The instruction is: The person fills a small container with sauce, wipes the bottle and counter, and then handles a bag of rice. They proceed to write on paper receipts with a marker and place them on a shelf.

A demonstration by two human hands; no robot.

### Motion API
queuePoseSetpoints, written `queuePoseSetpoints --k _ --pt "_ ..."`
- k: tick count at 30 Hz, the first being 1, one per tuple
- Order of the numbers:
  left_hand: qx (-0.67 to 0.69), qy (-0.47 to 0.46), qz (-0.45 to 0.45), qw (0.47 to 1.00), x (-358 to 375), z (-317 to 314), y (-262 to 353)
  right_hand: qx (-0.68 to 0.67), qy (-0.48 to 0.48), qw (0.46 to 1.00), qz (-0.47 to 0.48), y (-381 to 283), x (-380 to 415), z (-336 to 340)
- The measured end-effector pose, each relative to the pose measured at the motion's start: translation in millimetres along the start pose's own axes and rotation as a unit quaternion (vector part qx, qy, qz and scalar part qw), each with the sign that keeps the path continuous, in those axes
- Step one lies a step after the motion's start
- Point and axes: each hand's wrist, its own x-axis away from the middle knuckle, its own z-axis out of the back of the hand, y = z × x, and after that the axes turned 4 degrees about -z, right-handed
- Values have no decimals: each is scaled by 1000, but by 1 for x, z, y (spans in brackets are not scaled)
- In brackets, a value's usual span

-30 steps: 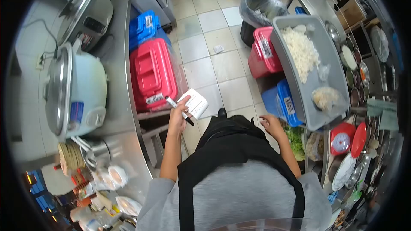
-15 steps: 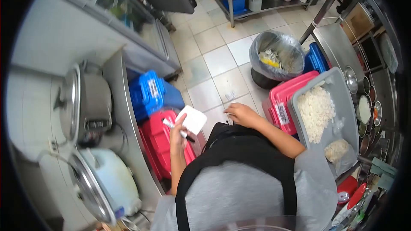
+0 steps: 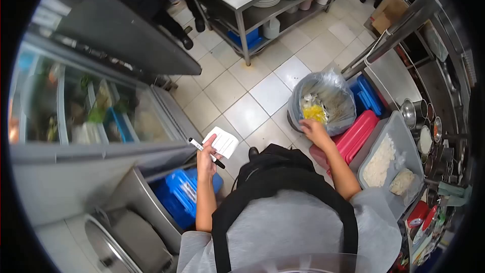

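Note:
My left hand [image 3: 206, 157] is closed around a black-and-white marker [image 3: 194, 142] and a small white pad [image 3: 224, 140] with faint printed lines. The marker crosses the palm at a slant, and the pad sticks out beyond the fingers, my thumb lying on it. Over the near edge of a waste bin [image 3: 298, 83] lined with a clear bag is my right hand [image 3: 315, 131], its fingers loosely bent and nothing visible in them. Yellow and pale scraps [image 3: 314, 112] lie inside the bin.
On my left stands a fridge [image 3: 101, 149] with its dark door [image 3: 126, 35] swung out. Blue tub [image 3: 179, 192] and rice cooker [image 3: 134, 237] are near it. On my right, a grey tray [image 3: 376, 144] of rice rests by a red tub [image 3: 356, 134]. A person's legs [image 3: 174, 28] show beyond.
My view has swung toward the fridge and the steel table. My right hand has moved forward to the bin's edge. The left still holds the marker and pad.

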Motion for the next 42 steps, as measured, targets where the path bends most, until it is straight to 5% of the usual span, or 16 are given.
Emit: queuePoseSetpoints --k 8,15,19,24,29,32,34,36,38,40,42 --pt "-86 -75 63 991 -142 -92 58 -70 63 990 -101 13 -81 4" --pt "-75 -164 98 979 -248 -242 95 -121 76 975 168 -94 -251 60" --pt "-71 -244 115 960 -299 -305 135 -48 100 950 292 -88 -349 86" --pt "-86 -281 126 948 -382 -362 170 15 96 972 215 -93 -436 142" --pt "-109 -354 102 923 -461 -432 218 124 184 940 257 -129 -516 203" --pt "-85 -381 4 921 -475 -473 262 113 211 942 233 -137 -582 257" --pt "-50 -398 -49 915 -490 -485 284 66 231 925 295 -135 -642 300" --pt "-37 -375 -97 921 -505 -492 297 -281 84 944 152 -142 -706 351" --pt "-22 -321 -124 939 -520 -489 300 -346 97 927 105 -161 -773 414" --pt "5 -253 -161 954 -531 -484 290 -583 85 794 150 -182 -846 464" --pt "-8 -127 -191 973 -529 -489 277 -757 62 646 75 -189 -954 509"
